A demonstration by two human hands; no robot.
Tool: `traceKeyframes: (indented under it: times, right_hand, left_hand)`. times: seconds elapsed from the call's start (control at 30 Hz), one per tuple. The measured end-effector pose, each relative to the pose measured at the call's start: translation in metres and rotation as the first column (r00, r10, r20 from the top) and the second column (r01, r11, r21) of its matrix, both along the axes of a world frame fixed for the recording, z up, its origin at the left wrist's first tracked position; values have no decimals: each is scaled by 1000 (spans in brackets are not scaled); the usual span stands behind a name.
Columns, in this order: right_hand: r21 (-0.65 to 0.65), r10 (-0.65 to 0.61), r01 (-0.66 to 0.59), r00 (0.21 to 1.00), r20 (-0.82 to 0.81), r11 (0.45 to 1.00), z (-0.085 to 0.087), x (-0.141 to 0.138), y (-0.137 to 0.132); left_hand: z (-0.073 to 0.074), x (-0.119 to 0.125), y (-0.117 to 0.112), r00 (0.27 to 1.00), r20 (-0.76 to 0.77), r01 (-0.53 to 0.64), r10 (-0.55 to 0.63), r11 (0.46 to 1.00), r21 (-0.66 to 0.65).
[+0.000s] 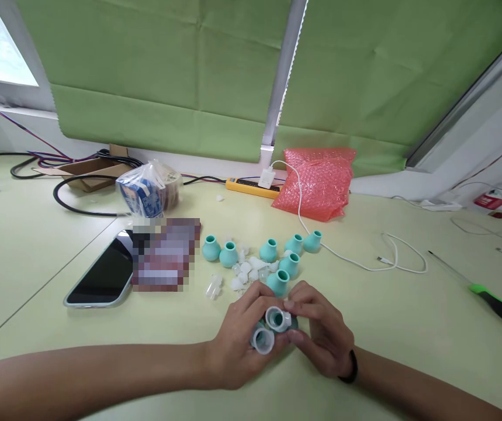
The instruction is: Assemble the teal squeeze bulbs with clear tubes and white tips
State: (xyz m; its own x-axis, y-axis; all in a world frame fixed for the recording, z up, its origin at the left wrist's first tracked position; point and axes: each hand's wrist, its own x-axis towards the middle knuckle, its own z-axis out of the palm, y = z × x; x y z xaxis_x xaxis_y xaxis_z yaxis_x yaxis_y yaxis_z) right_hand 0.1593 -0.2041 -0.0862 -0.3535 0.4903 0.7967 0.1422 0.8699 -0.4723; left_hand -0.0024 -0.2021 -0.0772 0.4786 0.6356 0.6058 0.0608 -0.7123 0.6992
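Left hand [235,342] is curled at the near middle of the tabletop [408,333], its fingers closed around a small translucent cap [262,341] whose open end faces the camera. The right hand [323,339], with a black band at the wrist, is pressed against the left. It pinches a second cap [278,318] between thumb and fingertips, and a teal piece [293,323] shows just behind that cap inside the same grip. The two caps sit just beside each other; whether they touch cannot be told.

Just beyond the hands, teal fittings [290,264] stand loosely scattered, the nearest almost at the fingertips. A small pile of white translucent parts [246,270] lies among them. To the left a phone [104,275] lies face up, with a blurred-out flat item [165,254] beside it.

Farther off on the left are a clear plastic bag [149,190] of small boxes, a cardboard box [90,172] and a black cable [79,209]. At the far middle lies a yellow power strip [244,186]. A white charger cable [364,264] trails from it to the right, past a sheet of pink bubble wrap [318,181]. A screwdriver [498,305] with a green and black handle lies at the right.
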Motion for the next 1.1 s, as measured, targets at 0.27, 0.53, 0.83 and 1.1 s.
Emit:
traceKeyframes:
  times: [0.27, 0.53, 0.83, 1.1]
  right_hand:
    - [75, -43, 44, 999, -25, 996, 9, -5, -5]
    - [68, -23, 28, 997, -79, 997, 18, -6, -8]
    - [-266, 39, -47, 999, -35, 963, 36, -3, 0]
    - [-98, 0, 30, 957, 289, 995, 57, 5, 0]
  left_hand:
    - [-10, -2, -1, 998, -40, -55, 58, 996, 66]
    - [-13, -3, 0, 995, -67, -68, 78, 987, 144]
    - [-15, -2, 0, 991, -68, -105, 113, 989, 106]
    - [-13, -2, 1, 988, -112, -98, 106, 993, 71]
